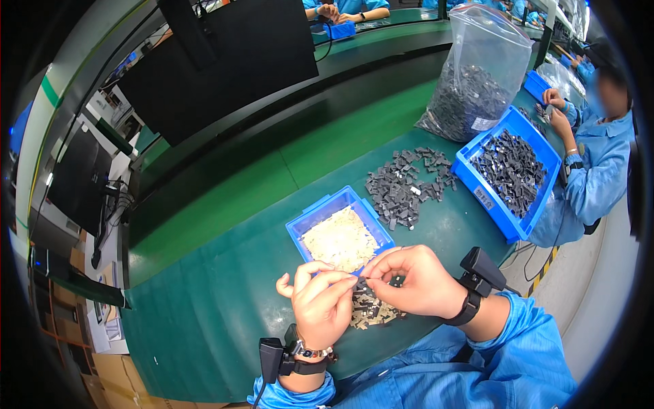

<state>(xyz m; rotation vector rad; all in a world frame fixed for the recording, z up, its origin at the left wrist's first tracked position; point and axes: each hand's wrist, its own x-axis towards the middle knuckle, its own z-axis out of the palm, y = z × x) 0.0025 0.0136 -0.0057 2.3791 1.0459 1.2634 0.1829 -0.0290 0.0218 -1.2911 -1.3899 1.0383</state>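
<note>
My left hand [321, 308] and my right hand [419, 283] meet fingertip to fingertip just in front of a small blue tray [315, 210]. Both are closed in a pinch at a small dark piece [362, 280], mostly covered by the fingers; its exact kind is too small to tell. Cream-coloured flat bits [340, 238] fill much of that tray. Below my hands, on the green table, lies a loose heap of small tan and black pieces [373, 313], partly hidden by my right hand.
Dark grey rectangular pieces [395, 191] lie spread beyond the tray. To the right stand a larger blue bin [503, 217] of dark pieces and a clear bag [470, 88] of similar ones. A co-worker [593, 163] sits at the right; a black monitor [225, 68] hangs far left.
</note>
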